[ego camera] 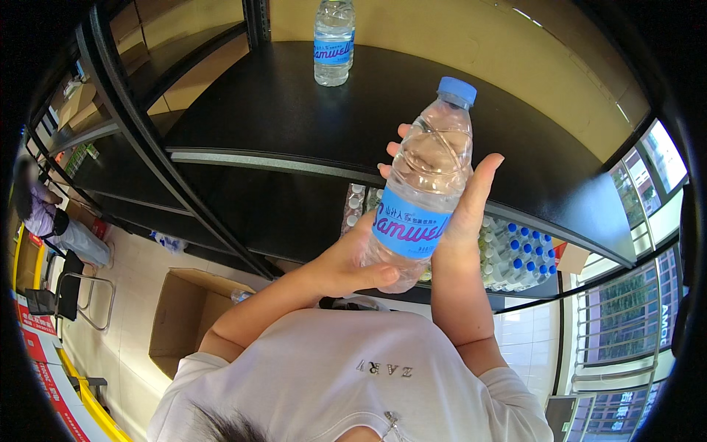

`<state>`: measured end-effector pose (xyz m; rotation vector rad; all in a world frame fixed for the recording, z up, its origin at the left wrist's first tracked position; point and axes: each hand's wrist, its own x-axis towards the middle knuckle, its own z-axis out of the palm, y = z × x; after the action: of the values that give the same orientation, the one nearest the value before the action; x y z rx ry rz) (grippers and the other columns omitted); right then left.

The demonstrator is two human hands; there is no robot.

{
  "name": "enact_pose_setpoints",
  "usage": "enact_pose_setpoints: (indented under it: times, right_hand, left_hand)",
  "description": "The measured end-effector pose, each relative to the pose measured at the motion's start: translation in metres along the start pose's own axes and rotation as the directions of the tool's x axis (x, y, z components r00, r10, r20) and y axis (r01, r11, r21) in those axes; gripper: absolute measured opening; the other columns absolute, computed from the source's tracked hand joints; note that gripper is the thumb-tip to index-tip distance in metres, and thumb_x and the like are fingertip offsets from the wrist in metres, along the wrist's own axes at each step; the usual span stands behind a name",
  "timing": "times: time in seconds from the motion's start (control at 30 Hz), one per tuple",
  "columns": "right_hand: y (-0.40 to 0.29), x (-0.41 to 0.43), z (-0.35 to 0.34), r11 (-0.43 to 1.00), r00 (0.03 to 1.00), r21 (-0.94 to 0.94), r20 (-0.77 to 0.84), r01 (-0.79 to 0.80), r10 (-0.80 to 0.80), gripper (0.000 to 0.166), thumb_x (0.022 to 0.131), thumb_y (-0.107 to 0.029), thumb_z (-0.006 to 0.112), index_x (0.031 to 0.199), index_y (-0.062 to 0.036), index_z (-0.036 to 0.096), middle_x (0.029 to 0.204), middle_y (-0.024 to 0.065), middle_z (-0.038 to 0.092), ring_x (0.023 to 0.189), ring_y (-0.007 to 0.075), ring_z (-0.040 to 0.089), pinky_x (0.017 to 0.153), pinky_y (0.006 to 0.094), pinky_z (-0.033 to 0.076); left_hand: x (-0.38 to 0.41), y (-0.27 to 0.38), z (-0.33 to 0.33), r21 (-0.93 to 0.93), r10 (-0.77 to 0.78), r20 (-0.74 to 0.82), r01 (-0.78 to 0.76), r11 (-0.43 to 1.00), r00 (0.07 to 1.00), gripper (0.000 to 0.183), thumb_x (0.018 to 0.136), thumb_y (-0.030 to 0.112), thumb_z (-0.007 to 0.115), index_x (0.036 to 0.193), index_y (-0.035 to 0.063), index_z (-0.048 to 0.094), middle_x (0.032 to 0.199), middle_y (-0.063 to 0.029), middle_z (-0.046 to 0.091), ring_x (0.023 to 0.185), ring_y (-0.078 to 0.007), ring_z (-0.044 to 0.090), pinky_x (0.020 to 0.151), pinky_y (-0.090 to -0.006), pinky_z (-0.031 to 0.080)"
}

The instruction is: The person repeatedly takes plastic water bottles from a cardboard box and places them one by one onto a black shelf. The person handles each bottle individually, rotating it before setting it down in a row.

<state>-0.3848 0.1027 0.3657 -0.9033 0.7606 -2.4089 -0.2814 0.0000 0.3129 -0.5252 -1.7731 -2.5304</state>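
A clear plastic water bottle with a blue cap and blue label is tilted in front of me, cap towards the upper right. My left hand grips its lower end, thumb across the front near the base. My right hand holds the bottle from behind and the right side; its fingertips show past the left edge and its thumb points up. Beyond, on the black shelf board, a similar bottle stands upright with another partly hidden behind it.
Packed bottles with blue caps and ones with white caps fill part of the lower shelf. An open cardboard box stands on the floor at left. Black uprights divide the shelving. A person and a chair are far left.
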Motion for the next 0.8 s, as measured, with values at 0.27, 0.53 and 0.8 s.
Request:
enact_pose_setpoints:
  times: [0.27,0.53,0.8]
  right_hand:
    - [-0.005,0.006,-0.010,0.951,0.996,-0.305,-0.057,0.053,-0.074,0.076,0.080,-0.066,0.031,0.121,-0.0026,0.039,0.109,0.0172,0.053,0.095,0.0277,0.057,0.077,0.0412,0.050]
    - [-0.001,0.005,-0.002,0.950,0.980,-0.312,-0.176,0.030,-0.089,0.067,0.084,-0.061,0.032,0.112,-0.0006,0.045,0.099,0.0166,0.056,0.087,0.0259,0.059,0.072,0.0394,0.052]
    - [-0.003,0.005,0.004,0.970,0.968,-0.241,-0.235,0.025,-0.084,0.067,0.084,-0.060,0.031,0.112,-0.0012,0.045,0.097,0.0173,0.057,0.084,0.0257,0.060,0.070,0.0391,0.052]
  left_hand:
    - [0.002,-0.005,-0.001,0.254,0.158,-0.162,-0.114,0.961,0.974,0.077,0.072,0.019,0.071,0.128,-0.0010,0.022,0.116,-0.0123,0.045,0.108,-0.0174,0.045,0.090,-0.0338,0.038]
    - [-0.002,0.005,-0.002,0.526,0.141,-0.189,-0.021,0.850,0.972,0.081,0.071,0.027,0.072,0.127,-0.0026,0.022,0.114,-0.0182,0.049,0.106,-0.0208,0.050,0.088,-0.0334,0.040]
    - [-0.004,0.016,-0.005,0.571,0.148,-0.133,-0.046,0.819,0.980,0.080,0.072,0.032,0.070,0.126,-0.0039,0.025,0.114,-0.0192,0.048,0.107,-0.0245,0.049,0.089,-0.0347,0.039]
